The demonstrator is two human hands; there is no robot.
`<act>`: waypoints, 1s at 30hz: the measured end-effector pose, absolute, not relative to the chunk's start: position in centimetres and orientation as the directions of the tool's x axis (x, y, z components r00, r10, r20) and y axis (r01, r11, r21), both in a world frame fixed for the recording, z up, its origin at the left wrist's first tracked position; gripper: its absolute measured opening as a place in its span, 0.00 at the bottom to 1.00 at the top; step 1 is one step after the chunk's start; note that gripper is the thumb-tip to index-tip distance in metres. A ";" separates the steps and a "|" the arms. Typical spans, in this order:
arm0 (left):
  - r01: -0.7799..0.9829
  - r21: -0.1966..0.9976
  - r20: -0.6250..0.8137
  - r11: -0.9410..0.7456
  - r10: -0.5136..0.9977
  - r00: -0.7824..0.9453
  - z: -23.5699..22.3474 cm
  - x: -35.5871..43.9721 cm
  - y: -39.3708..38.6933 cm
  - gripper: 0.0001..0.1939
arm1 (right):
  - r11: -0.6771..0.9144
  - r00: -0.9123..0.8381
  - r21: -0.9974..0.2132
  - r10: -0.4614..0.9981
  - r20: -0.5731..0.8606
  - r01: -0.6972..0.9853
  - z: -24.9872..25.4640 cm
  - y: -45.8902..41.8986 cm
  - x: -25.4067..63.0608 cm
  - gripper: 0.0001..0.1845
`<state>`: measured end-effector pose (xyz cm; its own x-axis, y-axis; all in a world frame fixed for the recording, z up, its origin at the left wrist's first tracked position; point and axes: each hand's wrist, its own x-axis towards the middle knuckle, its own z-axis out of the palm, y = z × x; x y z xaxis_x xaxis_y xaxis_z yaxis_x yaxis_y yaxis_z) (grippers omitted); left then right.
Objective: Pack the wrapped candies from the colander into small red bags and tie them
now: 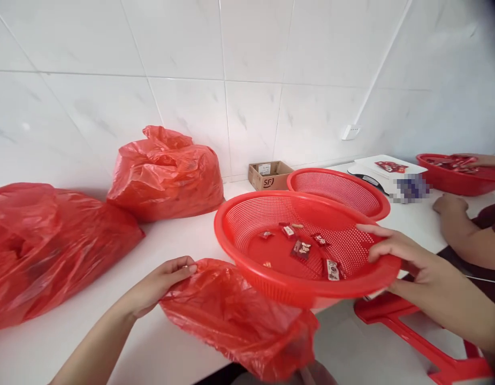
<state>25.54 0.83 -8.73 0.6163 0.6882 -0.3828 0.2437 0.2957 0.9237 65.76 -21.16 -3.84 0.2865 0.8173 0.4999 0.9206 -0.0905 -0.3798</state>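
White counter [159,353] bears 2 stuffed red bags [165,182]. Red basket [239,224], tilted, contains wrapped packets [301,249]; right hand [408,256] grips its rim, fingers [379,235] spread. Left hand [161,286] pinches loose red bag [235,321].

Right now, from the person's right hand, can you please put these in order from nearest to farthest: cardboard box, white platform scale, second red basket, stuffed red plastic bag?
From the right hand:
1. Second red mesh basket, just beyond the hand on the counter.
2. White platform scale, farther back, right of that basket.
3. Cardboard box, by the wall, left of the basket.
4. Stuffed red plastic bag, farthest left, by the wall.
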 end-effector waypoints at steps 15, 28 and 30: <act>0.171 0.911 -0.395 0.376 0.670 0.629 -9.3 26.1 -0.5 0.16 | -0.251 0.327 -0.292 0.911 0.250 0.923 -9.1 -17.7 64.0 0.27; 0.029 0.829 -0.469 0.558 0.666 0.580 -9.5 28.2 -2.7 0.15 | 0.373 -0.373 -0.522 0.921 0.110 0.767 -7.5 -17.5 52.2 0.17; 0.025 0.840 -0.449 0.542 0.669 0.592 -9.5 28.0 -2.9 0.13 | 0.342 -0.358 -0.406 0.933 0.037 0.848 -10.1 -15.9 51.9 0.19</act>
<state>27.97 -2.94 -9.47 0.5920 0.6692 -0.4492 0.0247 0.5421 0.8400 51.85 -15.94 -10.08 -0.3582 0.9329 0.0371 0.8476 0.3415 -0.4062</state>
